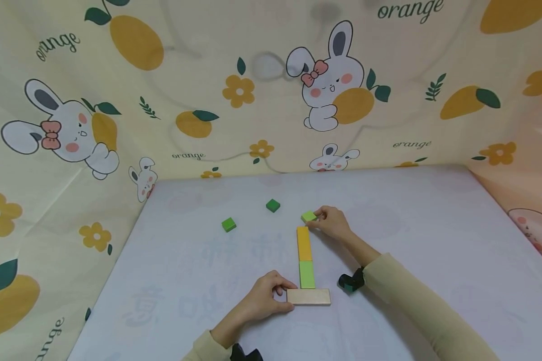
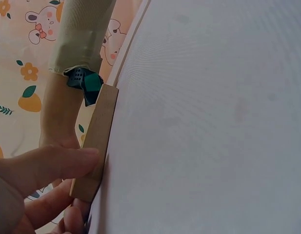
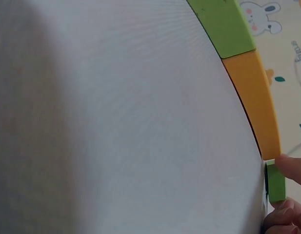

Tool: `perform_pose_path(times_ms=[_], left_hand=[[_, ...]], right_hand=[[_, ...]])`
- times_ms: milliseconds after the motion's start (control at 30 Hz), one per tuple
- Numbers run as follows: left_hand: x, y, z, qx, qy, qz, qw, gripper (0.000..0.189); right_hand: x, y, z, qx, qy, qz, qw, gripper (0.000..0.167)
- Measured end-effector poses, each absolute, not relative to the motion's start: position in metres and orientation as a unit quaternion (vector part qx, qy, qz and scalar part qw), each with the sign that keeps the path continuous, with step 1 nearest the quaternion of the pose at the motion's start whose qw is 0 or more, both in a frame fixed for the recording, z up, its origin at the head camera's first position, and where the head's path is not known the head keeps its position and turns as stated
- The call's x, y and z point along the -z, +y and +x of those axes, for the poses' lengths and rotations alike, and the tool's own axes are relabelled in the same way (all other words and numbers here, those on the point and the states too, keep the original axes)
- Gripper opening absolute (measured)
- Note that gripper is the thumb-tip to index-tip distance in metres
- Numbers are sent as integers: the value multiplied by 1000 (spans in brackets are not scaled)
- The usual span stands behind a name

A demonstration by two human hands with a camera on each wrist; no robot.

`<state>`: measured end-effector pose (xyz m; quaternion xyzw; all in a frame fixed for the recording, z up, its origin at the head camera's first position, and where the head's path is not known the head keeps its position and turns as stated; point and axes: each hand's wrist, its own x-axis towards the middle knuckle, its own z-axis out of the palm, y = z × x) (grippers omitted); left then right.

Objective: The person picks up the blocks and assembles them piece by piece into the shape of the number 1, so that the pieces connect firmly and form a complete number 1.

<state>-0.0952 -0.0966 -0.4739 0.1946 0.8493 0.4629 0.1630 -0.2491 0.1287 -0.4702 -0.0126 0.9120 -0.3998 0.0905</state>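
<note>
My left hand [image 1: 265,297] holds the left end of a plain wooden block [image 1: 309,297], its thumb along the near side. In the left wrist view the thumb presses on this wooden block [image 2: 99,131]. Behind it lies a light green block [image 1: 306,274], and an orange block [image 1: 304,243] continues the line away from me. At the far end my right hand [image 1: 334,222] pinches a small green block [image 1: 308,216] between thumb and fingers. The right wrist view shows this small green block [image 3: 276,181] close to the end of the orange block [image 3: 252,100].
Two small green blocks lie apart on the white table [image 1: 171,260]: a darker one [image 1: 273,205] at the back and another [image 1: 229,224] further left. A cloth printed with rabbits and oranges [image 1: 262,120] hangs behind and beside the table. Dark wrist devices [image 1: 351,281] sit near both sleeves.
</note>
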Motion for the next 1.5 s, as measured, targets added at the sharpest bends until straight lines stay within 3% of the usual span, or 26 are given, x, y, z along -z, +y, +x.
perform_pose_path(times_ms=[500,867,1500], left_hand=[[475,-97,-95,-463,850,194,160,31],[476,-97,-95,-458,851,200,160,31],[474,-96,-96,-463,848,190,171,31]], right_hand=[[472,134,-252,428,897,-43,100,47],[471,138,-252,413,901,-90,94,40],[470,135,-252,393,907,-89,124,43]])
